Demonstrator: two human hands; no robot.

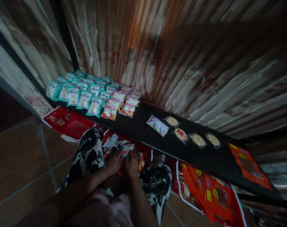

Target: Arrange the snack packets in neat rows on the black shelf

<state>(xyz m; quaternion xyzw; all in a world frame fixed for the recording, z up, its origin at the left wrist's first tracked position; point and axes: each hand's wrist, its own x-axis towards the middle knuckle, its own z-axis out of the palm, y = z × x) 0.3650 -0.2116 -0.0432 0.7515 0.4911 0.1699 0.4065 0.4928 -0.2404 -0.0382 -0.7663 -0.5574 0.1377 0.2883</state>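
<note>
My left hand (114, 163) and my right hand (132, 164) are close together over a red basket (148, 154) between my knees. Their fingers are closed on a small snack packet (127, 147) with a striped top edge and red print. More packets lie loosely in the basket around my hands. Above it, on a black shelf (138, 128), stand similar orange-and-white snack packets (110, 109), beside several rows of teal-and-white snack packets (85, 100). One pale striped packet (158, 125) lies flat, apart from the rows. My fingertips are dim and partly hidden.
Several round wrapped pastries (180, 134) and an orange food pouch (249, 164) lie along the shelf's right part. Below are a red basket (62, 121) at left and orange pouches (218, 197) in another basket at right. Corrugated cardboard (176, 60) backs the shelf.
</note>
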